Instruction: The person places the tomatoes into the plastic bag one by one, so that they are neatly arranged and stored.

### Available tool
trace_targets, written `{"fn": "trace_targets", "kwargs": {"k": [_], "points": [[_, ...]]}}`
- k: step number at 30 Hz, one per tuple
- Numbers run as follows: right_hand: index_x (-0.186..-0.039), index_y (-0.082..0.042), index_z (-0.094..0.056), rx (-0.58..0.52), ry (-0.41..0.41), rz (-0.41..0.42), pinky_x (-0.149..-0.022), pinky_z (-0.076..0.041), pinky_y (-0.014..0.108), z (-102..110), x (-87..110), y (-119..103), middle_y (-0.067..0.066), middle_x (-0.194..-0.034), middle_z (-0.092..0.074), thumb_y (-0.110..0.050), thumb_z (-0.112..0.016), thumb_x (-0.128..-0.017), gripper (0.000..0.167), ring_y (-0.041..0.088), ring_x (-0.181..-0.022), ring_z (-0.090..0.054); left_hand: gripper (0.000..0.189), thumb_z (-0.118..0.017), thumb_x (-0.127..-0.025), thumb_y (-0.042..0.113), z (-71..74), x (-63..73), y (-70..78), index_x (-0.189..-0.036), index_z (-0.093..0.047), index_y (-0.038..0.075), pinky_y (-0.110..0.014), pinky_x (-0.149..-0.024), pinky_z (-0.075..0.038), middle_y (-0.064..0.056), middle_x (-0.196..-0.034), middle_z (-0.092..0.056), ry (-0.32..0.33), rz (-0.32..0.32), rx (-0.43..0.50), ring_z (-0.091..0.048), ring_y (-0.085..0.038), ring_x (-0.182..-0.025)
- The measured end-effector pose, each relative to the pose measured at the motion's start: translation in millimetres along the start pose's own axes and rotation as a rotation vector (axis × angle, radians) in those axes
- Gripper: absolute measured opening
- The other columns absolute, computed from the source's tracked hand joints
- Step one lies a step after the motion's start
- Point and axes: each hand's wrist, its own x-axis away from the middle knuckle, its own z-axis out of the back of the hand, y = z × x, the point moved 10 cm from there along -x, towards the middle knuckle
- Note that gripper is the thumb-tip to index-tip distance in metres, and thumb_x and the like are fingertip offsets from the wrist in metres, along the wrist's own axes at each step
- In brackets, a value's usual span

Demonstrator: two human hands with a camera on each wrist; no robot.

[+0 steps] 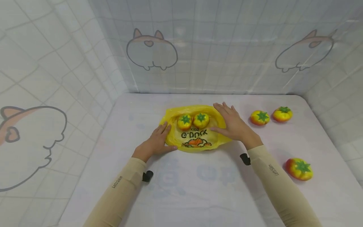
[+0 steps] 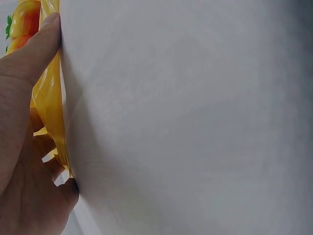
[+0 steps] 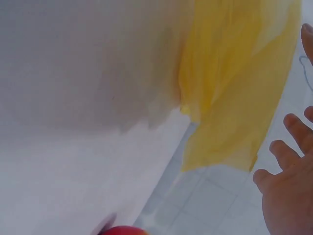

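Note:
A yellow plastic bag (image 1: 167,138) with a duck print lies spread on the table. On it, side by side, sit two yellow-red fruits with green star-shaped tops, the left fruit (image 1: 184,124) and the right fruit (image 1: 201,122). My left hand (image 1: 155,141) rests at the bag's left edge, fingers and thumb spread apart; its thumb touches the yellow film (image 2: 49,98) in the left wrist view. Over the bag's right side is my right hand (image 1: 233,124), its fingers extended. In the right wrist view the right hand (image 3: 291,181) shows spread fingers beside the bag (image 3: 230,98).
Towards the right of the table (image 1: 204,201) lie three similar fruits: two at the back, one fruit (image 1: 259,118) beside another fruit (image 1: 282,114), and a larger-looking fruit (image 1: 299,169) nearer the front. Tiled-pattern curtains (image 1: 212,63) stand behind and at the sides.

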Motion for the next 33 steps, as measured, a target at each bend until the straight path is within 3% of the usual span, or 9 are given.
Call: {"fn": "trace_targets", "kwargs": {"k": [9, 20, 24, 33], "points": [[-0.163, -0.013, -0.027, 0.005, 0.053, -0.007, -0.125, -0.006, 0.064, 16, 10.8, 5, 0.014, -0.168, -0.029, -0.047, -0.079, -0.089, 0.096, 0.04, -0.157, -0.016, 0.111, -0.064, -0.092, 0.067, 1.2, 0.4, 2.3, -0.166, -0.004, 0.01, -0.054, -0.128, -0.012, -0.012, -0.173, 0.009, 0.002, -0.016, -0.004, 0.002, -0.037, -0.159], [-0.162, -0.009, -0.028, 0.045, 0.107, -0.049, -0.121, -0.012, 0.071, 35, 22.6, 27, 0.017, -0.166, -0.03, -0.038, -0.077, -0.093, 0.09, 0.046, -0.154, -0.021, 0.111, -0.065, -0.093, 0.065, 1.4, 0.4, 1.7, -0.166, -0.004, 0.008, -0.054, -0.128, -0.012, -0.013, -0.173, 0.009, 0.003, -0.019, -0.009, 0.002, -0.038, -0.159], [-0.161, -0.005, -0.029, 0.062, 0.171, -0.04, -0.119, -0.014, 0.074, 48, 24.6, 31, 0.021, -0.164, -0.032, -0.032, -0.077, -0.093, 0.087, 0.049, -0.152, -0.024, 0.111, -0.064, -0.093, 0.065, 2.4, 0.7, 1.3, -0.166, -0.003, 0.009, -0.055, -0.127, -0.012, -0.012, -0.173, 0.01, 0.001, -0.014, -0.004, 0.003, -0.038, -0.159], [-0.158, -0.003, -0.034, 0.06, 0.32, -0.162, -0.117, -0.016, 0.076, 67, 39.3, 61, 0.021, -0.165, -0.03, -0.032, -0.08, -0.089, 0.088, 0.049, -0.15, -0.026, 0.11, -0.064, -0.093, 0.065, 1.4, 0.5, 2.8, -0.166, -0.003, 0.009, -0.055, -0.128, -0.012, -0.013, -0.173, 0.009, -0.012, -0.01, -0.015, 0.002, -0.038, -0.159]]}}
